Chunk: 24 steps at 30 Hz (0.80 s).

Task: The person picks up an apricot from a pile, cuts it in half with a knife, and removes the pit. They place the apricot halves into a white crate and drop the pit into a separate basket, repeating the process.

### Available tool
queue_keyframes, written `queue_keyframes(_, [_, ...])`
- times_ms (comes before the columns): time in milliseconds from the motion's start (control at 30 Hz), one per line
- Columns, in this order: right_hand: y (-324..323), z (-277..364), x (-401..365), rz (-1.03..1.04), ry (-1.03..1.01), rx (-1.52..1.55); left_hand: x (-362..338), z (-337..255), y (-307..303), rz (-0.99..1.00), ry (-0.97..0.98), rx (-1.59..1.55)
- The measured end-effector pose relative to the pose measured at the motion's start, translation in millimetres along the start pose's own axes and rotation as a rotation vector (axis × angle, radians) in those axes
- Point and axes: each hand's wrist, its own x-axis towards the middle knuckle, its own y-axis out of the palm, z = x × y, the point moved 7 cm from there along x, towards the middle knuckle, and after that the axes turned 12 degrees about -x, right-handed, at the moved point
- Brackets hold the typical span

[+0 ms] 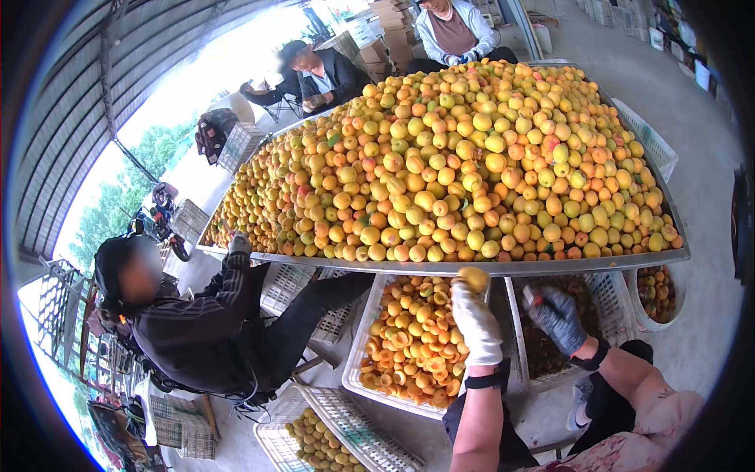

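My left hand (476,326), in a white glove, is closed around a yellow apricot (473,278) at the front edge of the metal-rimmed table (472,268). In a grey glove, my right hand (560,316) is closed on a small object (535,296) with a reddish part; its kind is too small to tell. A large heap of whole apricots (440,173) covers the table. Below my left hand stands a white crate (354,377) of halved apricots (417,338). Under my right hand is another crate (609,315) with dark brown contents, perhaps pits.
A co-worker in black (197,338) sits at the left; two more people sit beyond the heap. A round bucket (664,321) with dark contents stands at right. At the lower left, stacked crates (370,440) hold yellow-green fruit (318,444). More crates line the floor.
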Motion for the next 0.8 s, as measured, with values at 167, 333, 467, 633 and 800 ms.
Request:
queue_keyframes(167, [-14.4,-33.0,24.8,-0.322,0.360,0.636,-65.6,15.6,67.7,0.588,0.523,1.112])
queue_keyframes(333, [-9.0,-45.4,27.8,-0.268,0.319,0.689,-77.8,17.8,65.8,0.509,0.503,1.052])
queue_keyframes(467, [-5.1,-25.8,26.1,-0.297,0.298,0.488,-78.9,22.4,50.9,0.316,0.343,0.883])
queue_keyframes(633, [-6.3,-32.0,29.9,-0.310,0.183,0.228,-74.2,32.4,35.2,0.103,0.111,0.871])
queue_keyframes(800, [-6.1,-6.7,32.1,-0.312,-0.013,-0.038,-71.4,35.6,31.9,0.058,-0.002,0.656])
